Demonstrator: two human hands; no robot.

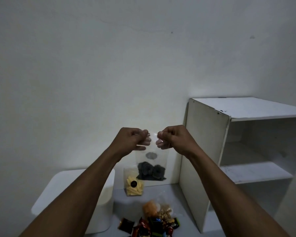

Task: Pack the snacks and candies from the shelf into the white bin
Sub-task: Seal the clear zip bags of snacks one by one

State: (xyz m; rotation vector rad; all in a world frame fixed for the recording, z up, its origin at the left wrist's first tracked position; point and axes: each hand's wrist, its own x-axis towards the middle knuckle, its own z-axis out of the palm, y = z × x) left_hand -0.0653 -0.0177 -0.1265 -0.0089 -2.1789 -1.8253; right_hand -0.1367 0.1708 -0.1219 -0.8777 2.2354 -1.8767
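Both hands hold up a clear plastic bag of dark round cookies [151, 170] in front of the wall. My left hand [132, 140] pinches the bag's top left corner and my right hand [172, 137] pinches its top right. The white bin [99, 199] stands on the floor at lower left, under my left forearm; its inside is hidden. A clear box of pale yellow sticks [134, 185] stands on the floor behind the bag. Near the bottom edge lies a pile of small wrapped candies and snack packets [152, 223]. The white shelf [237, 146] stands at the right with bare boards.
A plain white wall fills the upper view. The grey floor [171, 194] runs between the bin and the shelf's side panel.
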